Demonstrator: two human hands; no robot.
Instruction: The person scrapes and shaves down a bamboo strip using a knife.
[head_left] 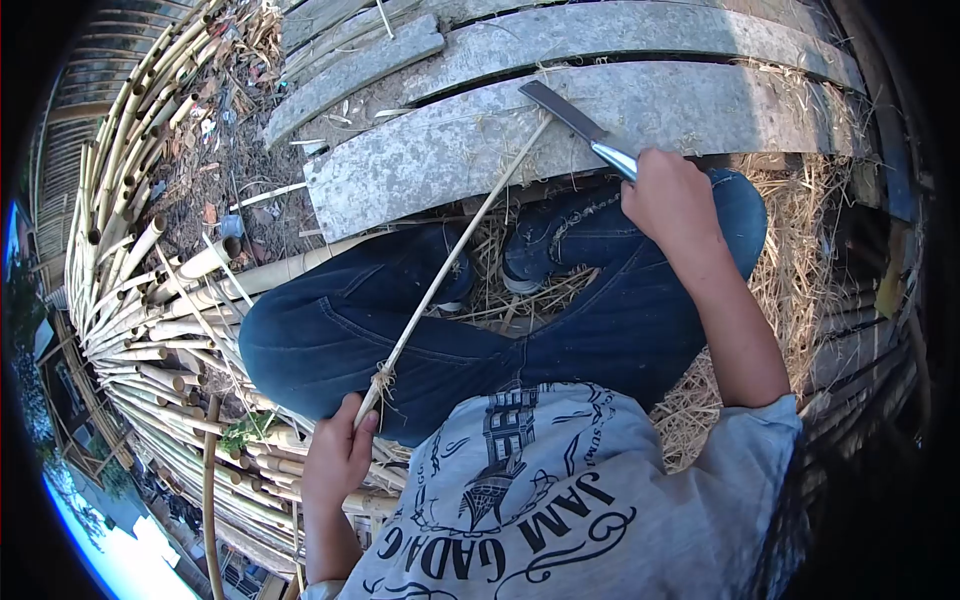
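Note:
A thin bamboo strip [455, 255] runs slantwise over my crossed legs, its far end on the grey plank [440, 148]. My left hand [338, 455] is closed round its near end, just below a knot with frayed fibres. My right hand [672, 195] grips the shiny metal handle of a knife [575, 117]. The knife's dark, flat blade lies over the same plank, beside the strip's far tip. Whether blade and strip touch, I cannot tell.
Many cut bamboo poles [190, 330] fan out on the left. More planks [640, 35] lie beyond the near one. Shavings [790, 260] cover the ground at the right and between my legs. A small plastic cup [232, 226] lies among debris at the left.

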